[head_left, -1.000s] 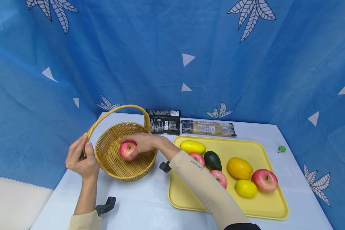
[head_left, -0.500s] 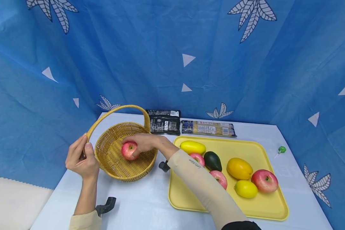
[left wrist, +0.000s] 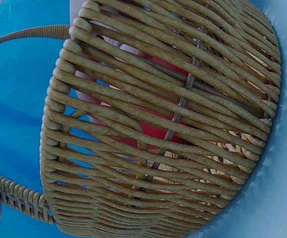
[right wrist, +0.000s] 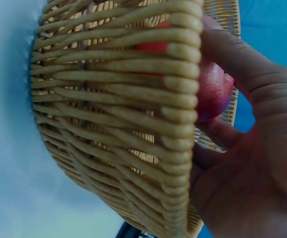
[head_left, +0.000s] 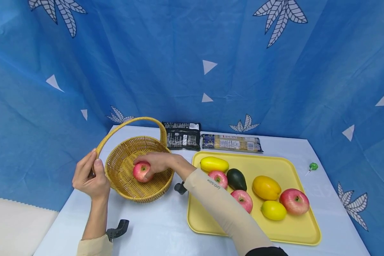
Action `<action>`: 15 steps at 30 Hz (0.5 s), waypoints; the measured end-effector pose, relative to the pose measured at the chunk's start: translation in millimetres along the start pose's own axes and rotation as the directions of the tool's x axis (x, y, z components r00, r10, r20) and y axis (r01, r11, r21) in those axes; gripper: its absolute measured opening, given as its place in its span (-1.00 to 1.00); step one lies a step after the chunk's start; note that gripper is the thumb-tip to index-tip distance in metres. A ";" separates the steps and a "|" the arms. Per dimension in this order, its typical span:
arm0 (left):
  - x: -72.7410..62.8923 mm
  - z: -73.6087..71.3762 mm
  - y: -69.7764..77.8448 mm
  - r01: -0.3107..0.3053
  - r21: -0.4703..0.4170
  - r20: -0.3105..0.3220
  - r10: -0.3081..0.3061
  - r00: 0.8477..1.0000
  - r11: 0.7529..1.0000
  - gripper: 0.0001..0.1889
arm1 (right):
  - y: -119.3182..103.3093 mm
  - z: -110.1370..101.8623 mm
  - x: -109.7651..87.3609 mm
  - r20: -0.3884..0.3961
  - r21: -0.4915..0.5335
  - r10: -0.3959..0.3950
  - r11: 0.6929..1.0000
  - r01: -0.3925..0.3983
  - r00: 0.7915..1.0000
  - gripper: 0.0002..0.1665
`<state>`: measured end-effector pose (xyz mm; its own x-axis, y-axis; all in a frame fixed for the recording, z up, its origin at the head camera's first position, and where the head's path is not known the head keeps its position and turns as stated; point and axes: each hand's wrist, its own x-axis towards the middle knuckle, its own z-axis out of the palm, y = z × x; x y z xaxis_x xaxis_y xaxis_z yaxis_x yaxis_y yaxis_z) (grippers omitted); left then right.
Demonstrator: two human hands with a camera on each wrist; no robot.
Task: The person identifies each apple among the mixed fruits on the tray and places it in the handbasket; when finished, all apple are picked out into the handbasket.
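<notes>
Left of a yellow rectangular tray (head_left: 204,220), the left hand (head_left: 91,176) grips a round wicker basket (head_left: 121,170)'s handle (head_left: 140,118); the right hand (head_left: 156,163) grasps a glossy red apple (head_left: 140,172) inside.

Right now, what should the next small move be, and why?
Probably lower the apple gently within the basket: the right hand grips it inside, seemingly clear of the bottom, while the left hand holds the handle.

Blue curtain (head_left: 179,46), white triangles (head_left: 208,65) at twelve o'clock in the head view; golden woven basket (head_left: 117,164) at eight, pink-red apple (head_left: 140,171) inside!
</notes>
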<state>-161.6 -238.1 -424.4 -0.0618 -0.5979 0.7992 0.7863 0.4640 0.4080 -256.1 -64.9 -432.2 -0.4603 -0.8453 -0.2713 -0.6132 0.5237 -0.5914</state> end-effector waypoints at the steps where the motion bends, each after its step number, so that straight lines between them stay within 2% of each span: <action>1: 0.1 0.1 -0.2 0.000 0.000 -0.001 0.000 1.000 1.000 -0.68 | 0.2 0.6 0.3 0.002 -0.001 0.004 1.000 -0.004 1.000 -0.14; 15: 0.1 -0.1 0.0 -0.002 0.005 0.009 0.002 1.000 1.000 -0.68 | -4.4 3.4 4.3 0.010 -0.067 0.050 0.997 -0.049 0.999 -0.15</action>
<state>-161.5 -238.2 -424.3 -0.0658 -0.5909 0.8041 0.7835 0.4684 0.4083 -253.1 -71.2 -433.3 -0.4840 -0.8189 -0.3083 -0.6313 0.5708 -0.5250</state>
